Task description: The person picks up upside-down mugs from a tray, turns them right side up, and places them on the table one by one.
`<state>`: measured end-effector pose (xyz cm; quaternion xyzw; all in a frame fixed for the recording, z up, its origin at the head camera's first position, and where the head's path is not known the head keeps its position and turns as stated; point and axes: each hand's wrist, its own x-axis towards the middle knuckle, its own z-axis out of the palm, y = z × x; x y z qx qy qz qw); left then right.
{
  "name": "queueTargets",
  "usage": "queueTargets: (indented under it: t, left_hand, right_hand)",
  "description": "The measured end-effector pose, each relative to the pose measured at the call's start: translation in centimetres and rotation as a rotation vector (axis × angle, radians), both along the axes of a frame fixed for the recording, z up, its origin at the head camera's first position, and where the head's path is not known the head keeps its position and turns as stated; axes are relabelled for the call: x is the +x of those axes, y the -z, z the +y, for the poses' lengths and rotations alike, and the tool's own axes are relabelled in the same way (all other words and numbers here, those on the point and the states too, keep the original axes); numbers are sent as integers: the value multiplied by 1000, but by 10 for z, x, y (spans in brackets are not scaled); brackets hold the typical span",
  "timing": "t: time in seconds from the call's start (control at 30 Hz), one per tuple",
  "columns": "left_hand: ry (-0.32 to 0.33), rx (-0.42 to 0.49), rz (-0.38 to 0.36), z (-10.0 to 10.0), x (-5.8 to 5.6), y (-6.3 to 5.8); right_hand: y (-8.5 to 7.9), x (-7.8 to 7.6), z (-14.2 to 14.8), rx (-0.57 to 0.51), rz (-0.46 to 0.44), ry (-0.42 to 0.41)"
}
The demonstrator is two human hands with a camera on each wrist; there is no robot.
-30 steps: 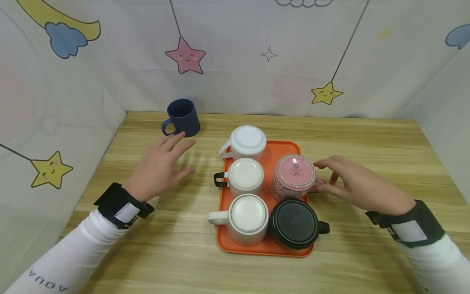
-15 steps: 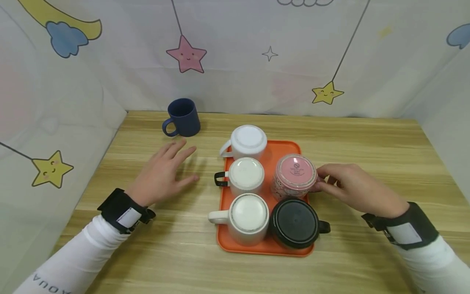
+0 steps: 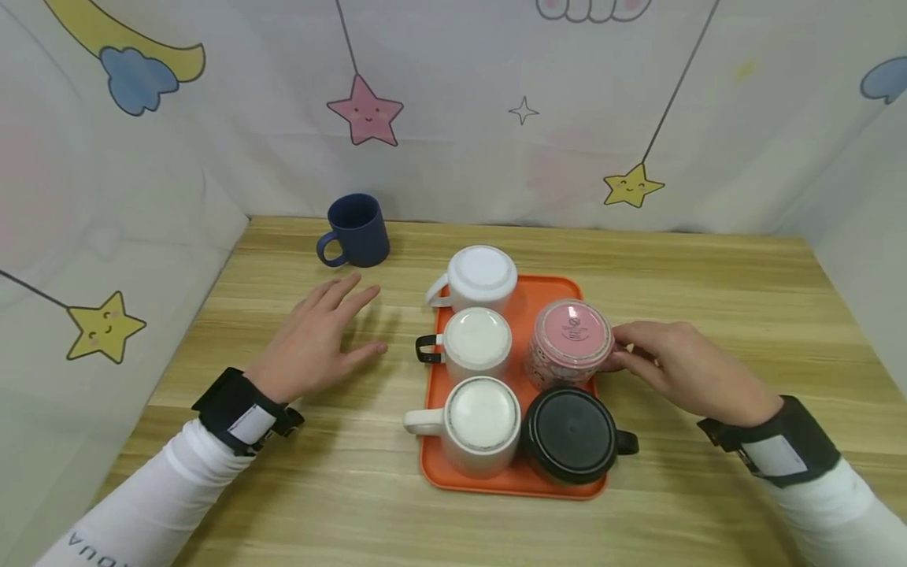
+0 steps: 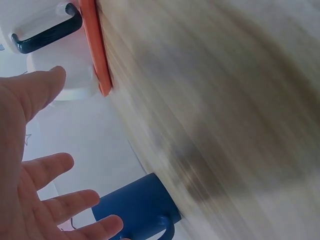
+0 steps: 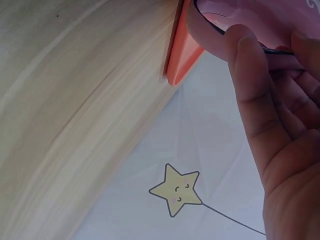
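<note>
My right hand (image 3: 697,370) pinches the handle (image 5: 210,37) of a pink patterned mug (image 3: 570,339), which stands upside down on the right side of an orange tray (image 3: 546,287). In the right wrist view, thumb and fingers close around that handle. My left hand (image 3: 308,339) hovers over the table left of the tray, fingers spread and holding nothing. Just beyond its fingertips, a dark blue mug (image 3: 360,236) stands upright with its handle to the left; the left wrist view also shows this blue mug (image 4: 142,205) past the fingers.
Along the tray's left side are three upturned mugs: a white one (image 3: 482,276), one with a black handle (image 3: 478,342) and a ribbed white one (image 3: 482,425). A black upturned mug (image 3: 571,435) sits at the front right. A patterned curtain (image 3: 453,173) borders the wooden table's back.
My right hand has come in closer to the pink mug and its fingers have closed on the handle. The left hand has drawn back slightly from the blue mug.
</note>
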<state>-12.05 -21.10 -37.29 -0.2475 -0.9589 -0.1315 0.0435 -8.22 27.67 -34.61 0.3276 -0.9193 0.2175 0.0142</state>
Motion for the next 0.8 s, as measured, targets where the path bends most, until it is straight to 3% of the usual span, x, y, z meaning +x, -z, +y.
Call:
queueTargets:
  t: [0.37, 0.6, 0.8]
  left_hand:
    - [-13, 42, 45, 3, -3, -11]
    - [-8, 69, 97, 5, -7, -24]
    - [9, 119, 120, 15, -11, -36]
  right_hand:
    - [-17, -2, 7, -44, 145, 40]
    - [-30, -8, 10, -149, 249, 10]
    - [-42, -14, 7, -228, 269, 28]
